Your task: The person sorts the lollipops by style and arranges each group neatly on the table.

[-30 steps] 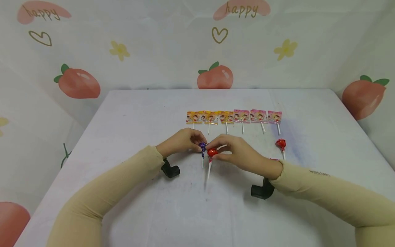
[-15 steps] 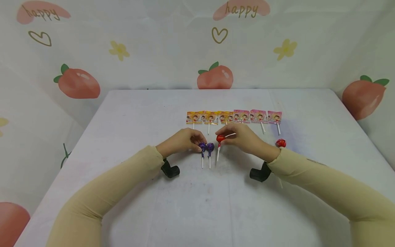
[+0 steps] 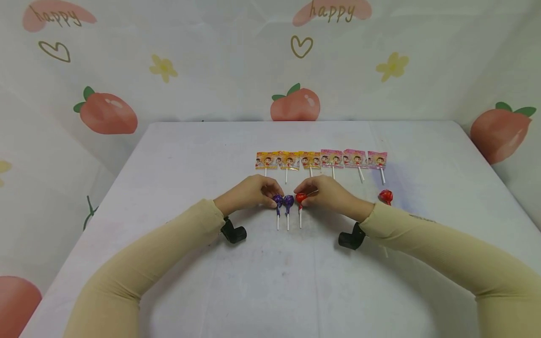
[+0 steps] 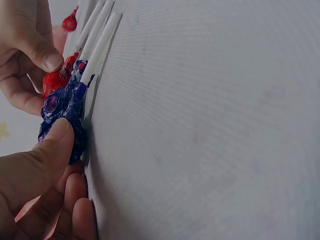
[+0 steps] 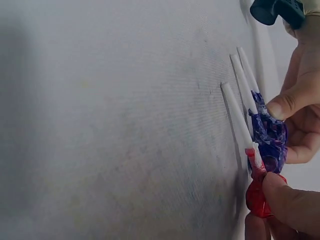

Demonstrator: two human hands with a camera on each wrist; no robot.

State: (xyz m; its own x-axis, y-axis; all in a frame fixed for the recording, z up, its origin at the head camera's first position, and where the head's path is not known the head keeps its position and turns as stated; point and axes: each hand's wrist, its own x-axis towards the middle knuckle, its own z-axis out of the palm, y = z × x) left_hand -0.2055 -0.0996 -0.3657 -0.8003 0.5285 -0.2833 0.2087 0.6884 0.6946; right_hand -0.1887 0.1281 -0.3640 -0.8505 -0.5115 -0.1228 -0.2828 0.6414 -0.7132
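Two purple-wrapped lollipops lie side by side mid-table, white sticks toward me. My left hand (image 3: 249,191) pinches the head of the left purple lollipop (image 3: 278,201); in the left wrist view the thumb (image 4: 59,137) presses on its wrapper. Just right of it lies the second purple lollipop (image 3: 289,201). With thumb and fingertips, my right hand (image 3: 331,195) holds a red lollipop (image 3: 300,198) by its head, stick parallel to the purple ones. The right wrist view shows the red wrapper (image 5: 256,197) under the thumb. Fingers partly cover both held heads.
Behind the hands runs a row of flat packaged lollipops, yellow packets (image 3: 289,160) left and pink packets (image 3: 355,158) right. Another red lollipop (image 3: 385,196) lies to the right, its stick partly behind the sleeve. Dark wrist mounts (image 3: 234,232) hang under both wrists.
My right hand has carried the red lollipop from in front of the second purple one, to the right and down beside it, uncovering that purple lollipop. My left hand stays in place.
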